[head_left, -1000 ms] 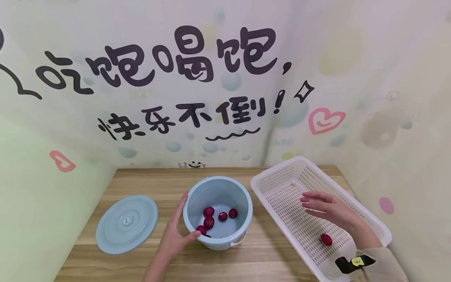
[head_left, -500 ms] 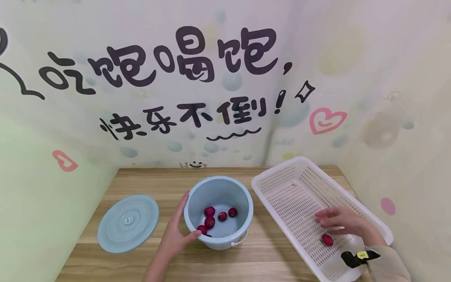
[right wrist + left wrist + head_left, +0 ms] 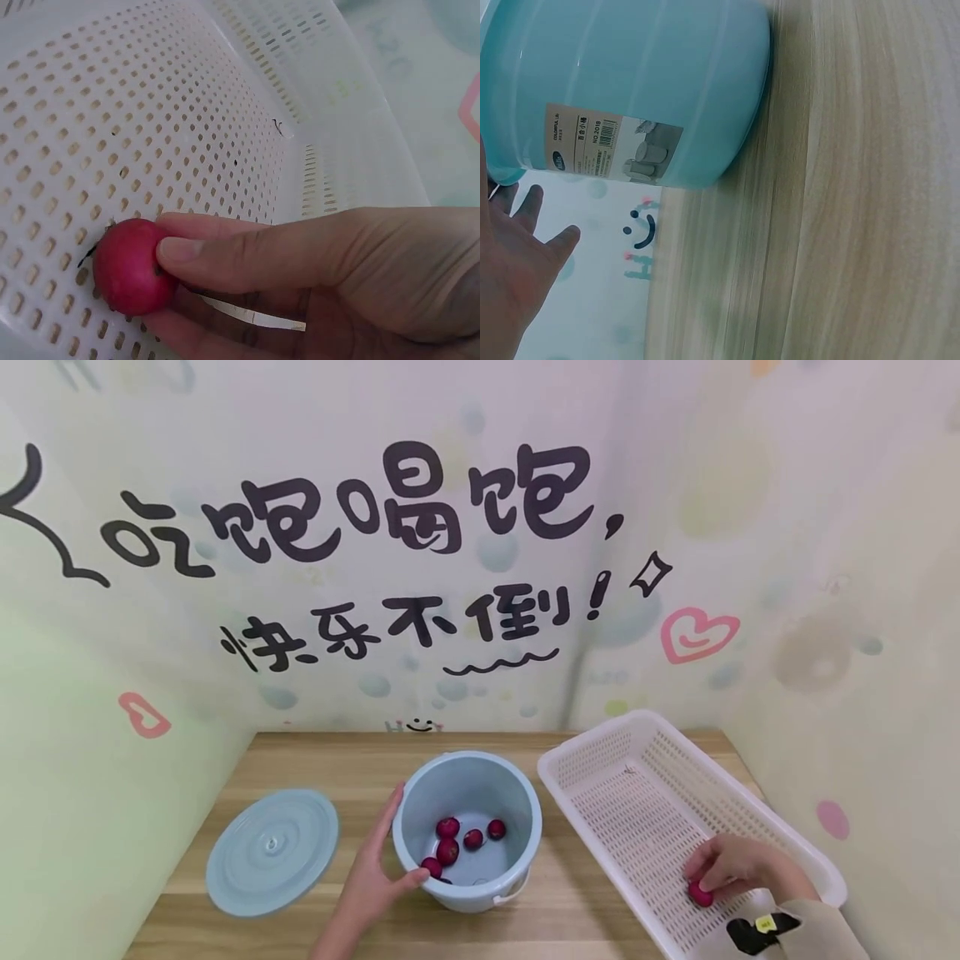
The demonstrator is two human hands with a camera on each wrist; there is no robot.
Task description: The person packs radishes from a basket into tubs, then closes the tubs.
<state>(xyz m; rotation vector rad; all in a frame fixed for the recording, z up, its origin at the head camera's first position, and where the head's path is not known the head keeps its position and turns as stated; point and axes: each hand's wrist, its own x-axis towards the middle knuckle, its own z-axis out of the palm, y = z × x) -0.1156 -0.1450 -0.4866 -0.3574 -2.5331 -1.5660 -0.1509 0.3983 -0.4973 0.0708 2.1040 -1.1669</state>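
My right hand [image 3: 731, 867] reaches into the white perforated basket [image 3: 600, 827] and pinches a red radish [image 3: 135, 266] between thumb and fingers, low over the basket's floor. The light blue bucket [image 3: 517, 777] stands upright at the middle of the table, several red radishes [image 3: 447, 852] on its bottom. At the bucket's left side is my left hand [image 3: 375, 868], its thumb at the near rim and its fingers stretched along the outside. In the left wrist view, those fingers [image 3: 559, 244] are spread apart beside the bucket's upper end.
A round light blue lid [image 3: 273, 852] lies on the wooden table [image 3: 360, 768] at the left. Printed walls [image 3: 480, 527] enclose the table at the back and both sides. The bucket's white handle [image 3: 512, 893] hangs down in front.
My right hand has moved down and toward me inside the basket, and its fingers have closed on the radish there. The left hand stays at the bucket. The head view has tilted slightly upward.
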